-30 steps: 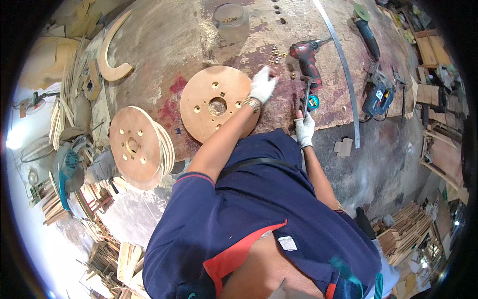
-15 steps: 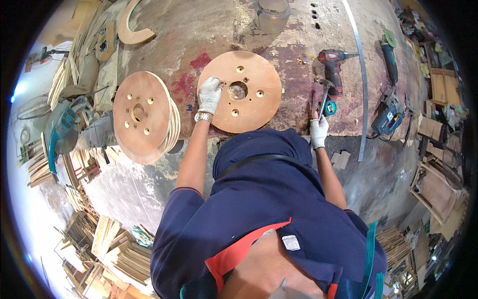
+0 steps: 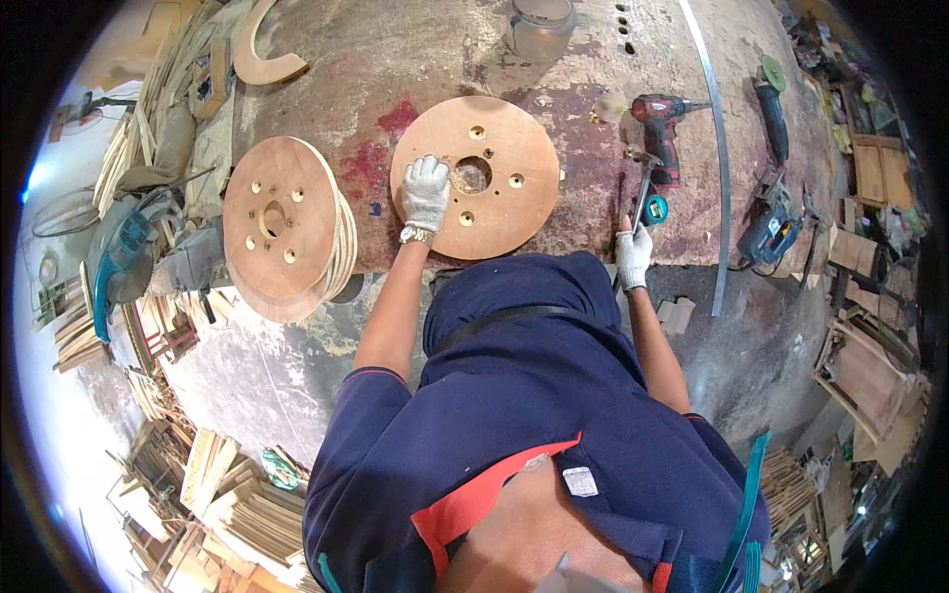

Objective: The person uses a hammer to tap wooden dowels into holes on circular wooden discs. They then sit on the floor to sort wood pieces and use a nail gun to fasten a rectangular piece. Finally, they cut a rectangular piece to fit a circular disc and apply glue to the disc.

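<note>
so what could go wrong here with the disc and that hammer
The round plywood disc reaches the worn workbench front edge, so a push from the gloved left hand might tip it off. The right hand grips a hammer beside the red cordless drill; lifting it could knock the drill.

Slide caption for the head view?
Gloved left hand presses a round plywood disc; gloved right hand grips a hammer.

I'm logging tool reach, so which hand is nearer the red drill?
Right. The right hand grips a hammer just below the drill; the left hand rests on the wooden disc, farther left.
</note>
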`<move>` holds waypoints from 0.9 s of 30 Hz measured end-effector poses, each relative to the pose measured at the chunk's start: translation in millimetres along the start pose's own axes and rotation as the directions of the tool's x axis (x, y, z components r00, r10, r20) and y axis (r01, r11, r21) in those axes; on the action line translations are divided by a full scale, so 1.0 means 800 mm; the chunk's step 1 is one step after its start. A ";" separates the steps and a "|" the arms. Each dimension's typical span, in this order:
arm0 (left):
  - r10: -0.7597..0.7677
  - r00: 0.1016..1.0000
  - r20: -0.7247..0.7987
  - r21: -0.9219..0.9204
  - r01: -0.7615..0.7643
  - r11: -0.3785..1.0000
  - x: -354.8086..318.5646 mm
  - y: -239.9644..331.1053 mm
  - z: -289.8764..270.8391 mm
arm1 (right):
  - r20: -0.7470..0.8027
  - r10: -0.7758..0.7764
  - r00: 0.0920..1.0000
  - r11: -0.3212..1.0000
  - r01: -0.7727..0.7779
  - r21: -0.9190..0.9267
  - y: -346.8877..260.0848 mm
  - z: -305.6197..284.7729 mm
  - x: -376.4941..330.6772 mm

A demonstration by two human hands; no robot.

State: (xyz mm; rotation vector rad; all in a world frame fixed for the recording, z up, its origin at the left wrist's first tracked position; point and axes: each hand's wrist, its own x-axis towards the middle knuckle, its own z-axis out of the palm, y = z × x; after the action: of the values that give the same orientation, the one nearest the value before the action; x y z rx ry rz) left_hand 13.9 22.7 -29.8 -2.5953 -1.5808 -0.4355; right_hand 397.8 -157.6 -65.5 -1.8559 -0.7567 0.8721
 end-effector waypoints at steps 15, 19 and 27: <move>-0.214 0.958 0.190 0.085 0.201 0.976 -0.001 0.045 -0.030 | 0.520 -0.182 0.834 0.901 0.353 -0.252 -0.185 0.121 -0.017; -0.547 0.829 0.115 0.149 0.530 0.835 0.005 0.026 -0.038 | 0.586 -0.392 0.709 0.846 0.529 -0.074 -0.311 0.164 -0.025; -0.742 0.669 -0.041 0.182 0.735 0.653 -0.023 0.007 0.018 | 0.598 -0.610 0.520 0.645 0.764 -0.007 -0.268 0.170 -0.017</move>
State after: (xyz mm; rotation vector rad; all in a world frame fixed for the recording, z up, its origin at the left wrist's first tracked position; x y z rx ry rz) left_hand 13.9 7.2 -48.5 -1.7070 -2.5219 -0.2461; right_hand 249.3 -20.4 88.7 -1.2671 -1.9301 0.7629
